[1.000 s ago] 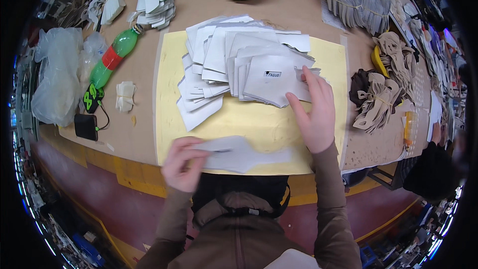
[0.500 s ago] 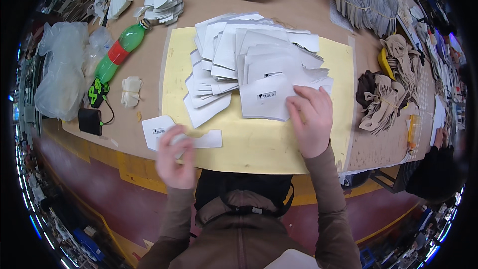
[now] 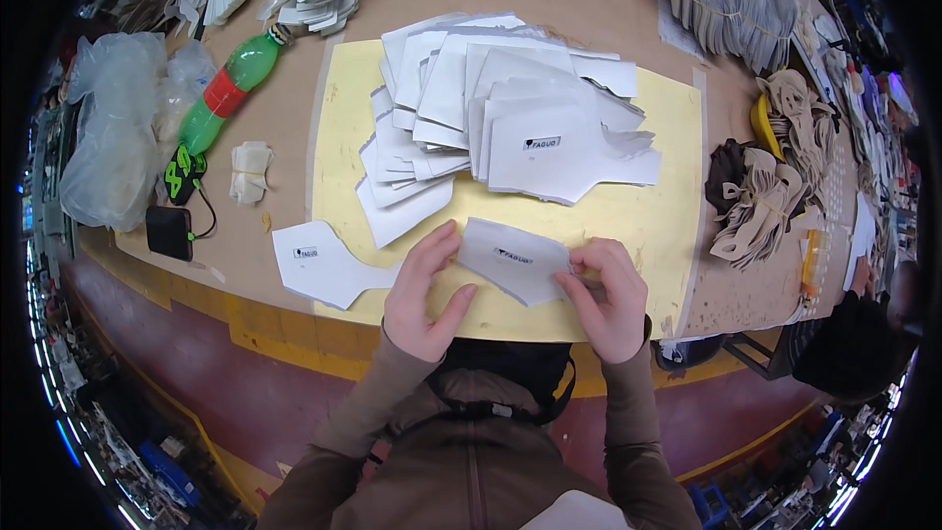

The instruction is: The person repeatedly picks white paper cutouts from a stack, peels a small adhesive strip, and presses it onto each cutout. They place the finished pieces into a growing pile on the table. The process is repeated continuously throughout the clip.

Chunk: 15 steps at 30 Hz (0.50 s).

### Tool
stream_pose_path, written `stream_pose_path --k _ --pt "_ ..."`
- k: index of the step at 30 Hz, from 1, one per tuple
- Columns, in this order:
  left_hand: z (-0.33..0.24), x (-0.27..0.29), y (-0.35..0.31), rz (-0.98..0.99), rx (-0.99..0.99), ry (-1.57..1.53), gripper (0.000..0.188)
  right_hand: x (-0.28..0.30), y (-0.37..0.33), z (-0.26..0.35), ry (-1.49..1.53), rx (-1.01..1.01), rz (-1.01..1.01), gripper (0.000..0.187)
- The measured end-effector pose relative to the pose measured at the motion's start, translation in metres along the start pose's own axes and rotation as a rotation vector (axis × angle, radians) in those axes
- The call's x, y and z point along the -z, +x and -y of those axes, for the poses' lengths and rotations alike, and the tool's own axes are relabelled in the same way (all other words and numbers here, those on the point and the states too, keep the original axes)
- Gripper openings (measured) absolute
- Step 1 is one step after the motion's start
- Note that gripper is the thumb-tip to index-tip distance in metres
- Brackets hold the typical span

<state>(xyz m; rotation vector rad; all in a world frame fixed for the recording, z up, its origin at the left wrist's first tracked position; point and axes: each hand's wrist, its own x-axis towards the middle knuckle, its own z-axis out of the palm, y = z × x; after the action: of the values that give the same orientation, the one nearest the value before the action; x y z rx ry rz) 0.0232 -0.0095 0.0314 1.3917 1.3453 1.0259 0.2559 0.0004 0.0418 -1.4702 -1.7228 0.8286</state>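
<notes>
A white cut-out piece (image 3: 515, 261) with a small dark printed label is held a little over the yellow sheet (image 3: 648, 265), close in front of me. Its right end is pinched between thumb and fingers of my right hand (image 3: 610, 299). My left hand (image 3: 422, 294) is open, thumb apart from the fingers, its fingertips by the piece's left edge. Another labelled white piece (image 3: 322, 265) lies left of that hand, its narrow end partly covered by it. Beyond both hands spreads a loose pile of similar white pieces (image 3: 549, 152), overlapping, the nearest one label up.
On the left are a green bottle (image 3: 250, 64), plastic bags (image 3: 118, 128), a black power bank (image 3: 170, 233) and a small tied bundle (image 3: 251, 172). Beige bundles (image 3: 760, 201) lie right, grey stacks (image 3: 731, 0) behind. A person's dark sleeve (image 3: 849, 344) shows at far right.
My right hand has drawn the top piece off the pile toward me. My left hand has left the piece on the left and moved right, beside the drawn one.
</notes>
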Motion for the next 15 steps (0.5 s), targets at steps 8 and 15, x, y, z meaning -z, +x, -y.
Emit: stream_pose_path --k 8,15 --pt "-0.004 -0.007 0.007 -0.019 -0.104 0.104 0.036 0.011 -0.011 0.014 0.358 -0.440 0.014 0.019" --pt "-0.006 -0.007 0.005 -0.083 -0.285 0.290 0.032 0.008 -0.006 0.012 0.507 -0.580 0.028 0.022"
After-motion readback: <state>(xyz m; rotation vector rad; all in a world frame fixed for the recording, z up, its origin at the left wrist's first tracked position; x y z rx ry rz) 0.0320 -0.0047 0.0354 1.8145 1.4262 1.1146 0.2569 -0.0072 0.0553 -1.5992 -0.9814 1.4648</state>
